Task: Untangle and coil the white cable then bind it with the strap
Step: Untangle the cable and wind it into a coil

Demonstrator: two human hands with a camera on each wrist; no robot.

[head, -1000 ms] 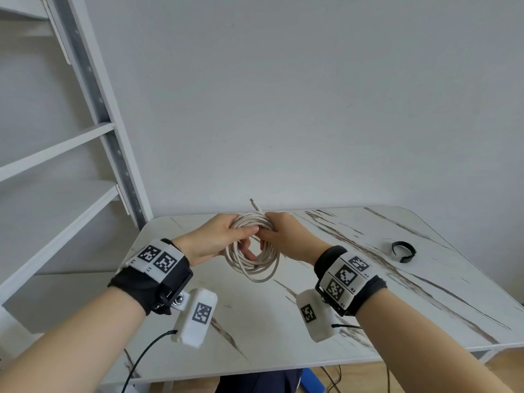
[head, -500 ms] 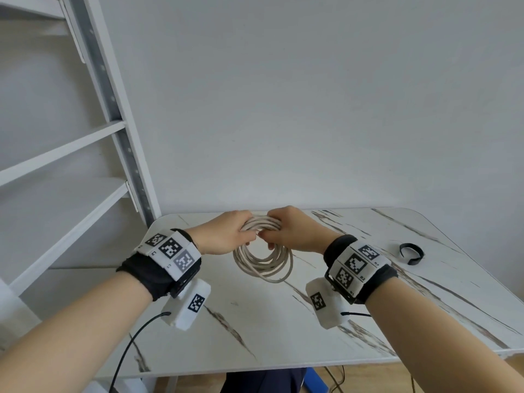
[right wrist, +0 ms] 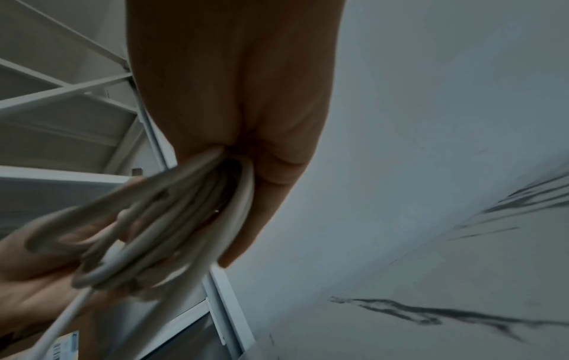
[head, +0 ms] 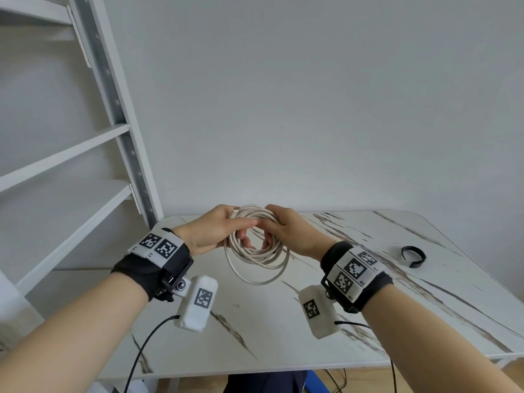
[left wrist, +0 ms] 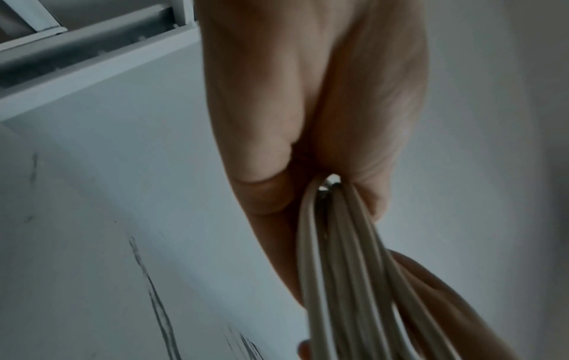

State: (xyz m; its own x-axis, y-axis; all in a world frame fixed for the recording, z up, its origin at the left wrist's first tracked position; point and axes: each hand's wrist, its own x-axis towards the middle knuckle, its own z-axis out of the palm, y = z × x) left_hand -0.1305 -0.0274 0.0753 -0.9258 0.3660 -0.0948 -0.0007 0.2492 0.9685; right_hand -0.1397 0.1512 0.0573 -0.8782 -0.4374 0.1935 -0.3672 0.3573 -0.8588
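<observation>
A person's left hand and right hand meet above the far side of a table, both gripping a coiled cable hanging between them. A strap lies on the table, well to the right. Shelves stand left of the table.

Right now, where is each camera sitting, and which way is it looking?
Head: worn on the head, looking forward and down at the table; shows both forearms, left hand and right hand gripping the white cable, strap to the right.
Left wrist: under the left hand, looking along it; palm, cable loops.
Right wrist: under the right hand, looking along it; palm, cable.
Shared: all three show the cable.
</observation>
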